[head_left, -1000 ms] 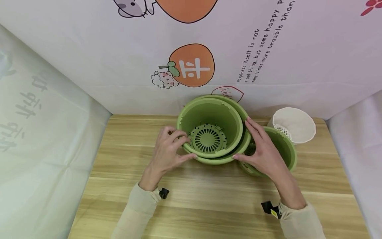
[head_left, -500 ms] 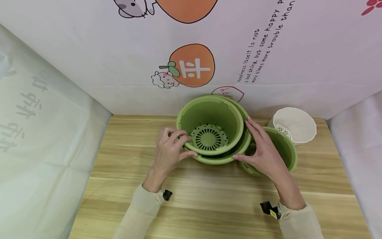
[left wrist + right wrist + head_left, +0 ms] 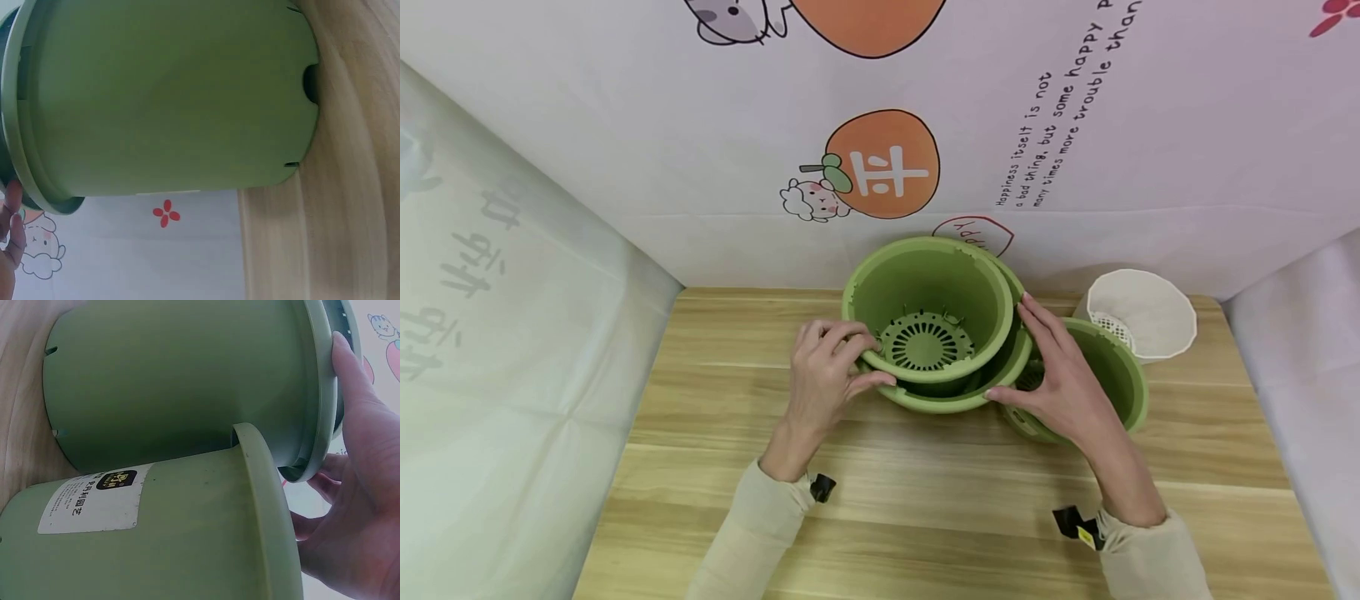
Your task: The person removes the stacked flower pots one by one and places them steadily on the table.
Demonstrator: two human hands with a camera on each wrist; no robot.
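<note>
Two green plastic plant pots stand nested at the back of the table, the inner pot (image 3: 917,283) raised and tilted inside the outer pot (image 3: 943,407). My left hand (image 3: 823,362) grips the inner pot's left rim, fingers curled over it and thumb by its front edge. On the other side, my right hand (image 3: 1063,379) holds the outer pot's rim between thumb and fingers. The left wrist view shows the outer pot's smooth wall (image 3: 162,94) and only some fingertips (image 3: 14,197). A third green pot (image 3: 187,550) with a white label (image 3: 94,503) is close beside it.
The third pot's open mouth (image 3: 1112,367) lies partly under my right hand. Behind it, a white pot (image 3: 1150,308) with a perforated base leans at the table's back right. A printed white sheet (image 3: 737,167) rises behind the wooden table (image 3: 910,508), with white sheets on both sides.
The inner pot's front rim has lifted and shifted back, widening the gap to the outer pot's front rim. My left hand moved slightly with it; my right hand stayed nearly still.
</note>
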